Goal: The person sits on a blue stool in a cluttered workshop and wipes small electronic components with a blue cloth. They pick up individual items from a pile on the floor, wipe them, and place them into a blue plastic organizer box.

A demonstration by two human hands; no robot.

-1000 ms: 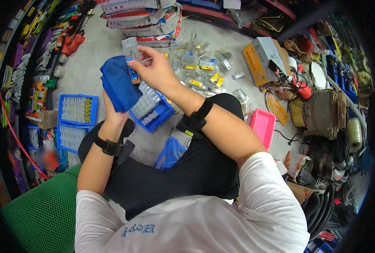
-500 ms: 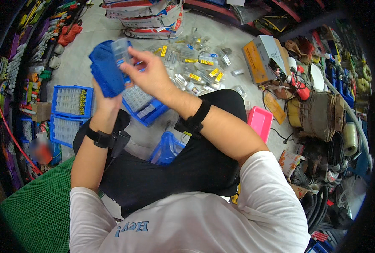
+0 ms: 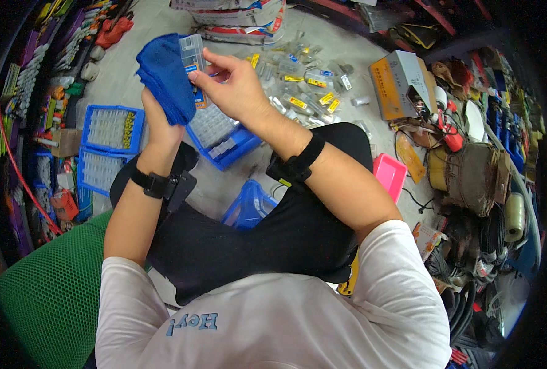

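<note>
My left hand (image 3: 160, 123) holds a folded dark blue cloth (image 3: 165, 77) up in front of me, its fingers mostly hidden behind it. At the cloth's right edge, my right hand (image 3: 241, 92) pinches a clear plastic case (image 3: 192, 49) between thumb and fingers. The case is flat and narrow, with orange and blue labels on its lower part. Its side lies against the cloth. Below the hands, a blue bin (image 3: 241, 150) with small clear compartments stands on the floor, partly covered by my right wrist and the cloth.
Many clear packets with yellow labels (image 3: 298, 103) lie scattered on the floor ahead. Stacked sacks (image 3: 240, 34) stand beyond. Left are blue-rimmed organizer trays (image 3: 142, 129) and crowded shelves; right, a cardboard box (image 3: 384, 89), pink tray (image 3: 389, 174) and cables. A green mesh seat (image 3: 52, 295) is near-left.
Both hands have moved slightly up and right in the view, the cloth and case with them. The whole scene has shifted a little. More of the case's orange label shows now.
</note>
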